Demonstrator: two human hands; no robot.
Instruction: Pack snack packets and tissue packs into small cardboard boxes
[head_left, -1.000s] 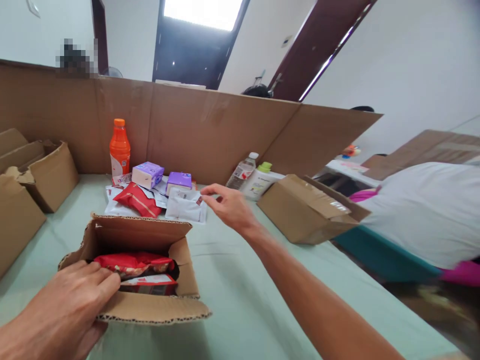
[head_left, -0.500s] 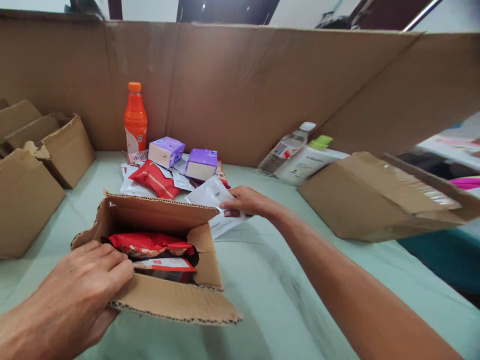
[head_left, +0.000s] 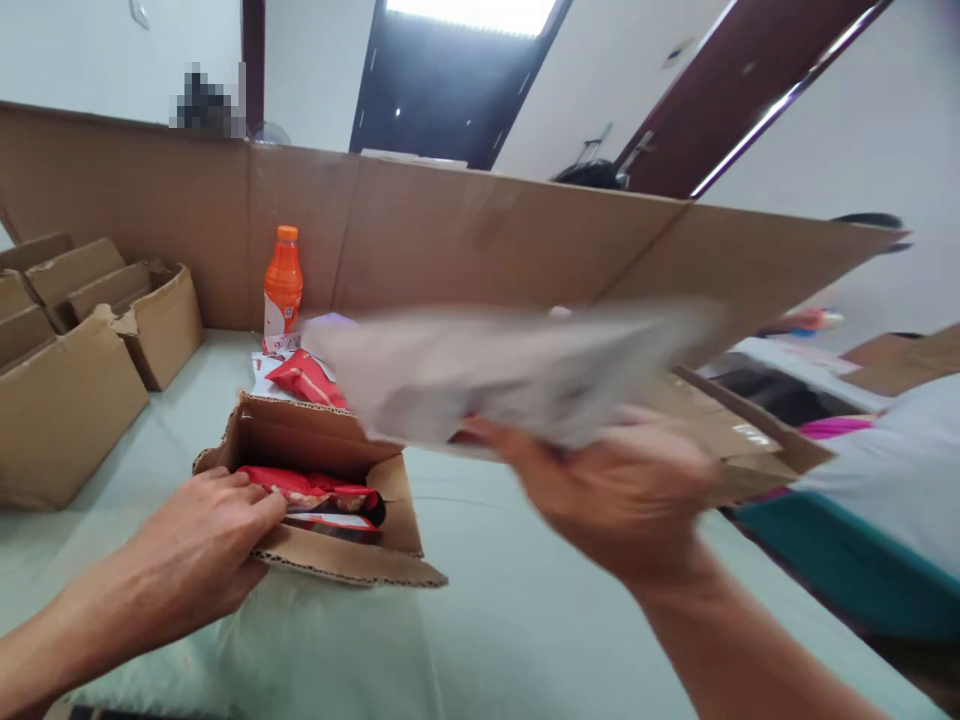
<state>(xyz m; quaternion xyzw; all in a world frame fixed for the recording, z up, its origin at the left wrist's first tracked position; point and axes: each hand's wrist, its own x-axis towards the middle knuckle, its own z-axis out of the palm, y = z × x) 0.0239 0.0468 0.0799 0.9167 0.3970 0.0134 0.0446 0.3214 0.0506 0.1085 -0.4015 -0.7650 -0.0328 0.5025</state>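
My left hand [head_left: 202,535] is closed over the left edge of an open cardboard box [head_left: 345,560], which stands low on the green cloth. Inside the box lie a red food packet [head_left: 319,488] and a flatter red-and-white packet [head_left: 345,522]. Above and to the right of the box, my right hand [head_left: 630,485] grips a white flat packet [head_left: 465,365], smeared by motion. Thumb and fingers pinch its lower edge. The packet hides much of the table behind it, including most of a purple package [head_left: 330,322].
An orange drink bottle [head_left: 283,285] stands behind another red packet [head_left: 306,378] and some white sachets. Several cardboard boxes [head_left: 67,415] are at the left, another box [head_left: 772,430] at the right. A tall cardboard screen [head_left: 450,240] runs along the back.
My right hand has lifted the white packet off the pile, up and toward me to the right. The view has tilted upward. My left hand stays on the box.
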